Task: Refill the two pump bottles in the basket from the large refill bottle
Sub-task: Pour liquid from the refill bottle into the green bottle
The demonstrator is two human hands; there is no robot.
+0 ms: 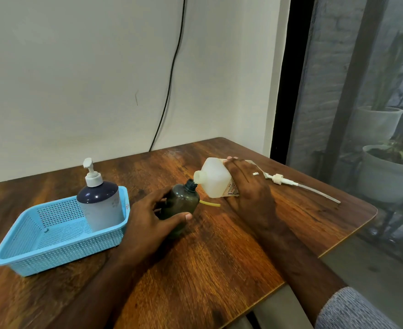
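My left hand [153,217] grips a small dark olive bottle [180,205] with its cap off, standing on the table and leaning slightly right. My right hand [248,184] holds the large white refill bottle [213,178] tipped on its side, its open mouth touching the dark bottle's neck. A blue-grey pump bottle [100,203] with a white pump stands in the far right corner of the light blue basket [41,252].
A white pump head with a long tube [298,185] lies on the table behind my right hand. A yellow tube [210,204] sticks out between the two bottles. The table's right edge [352,231] is close. A black cable [169,86] hangs down the wall.
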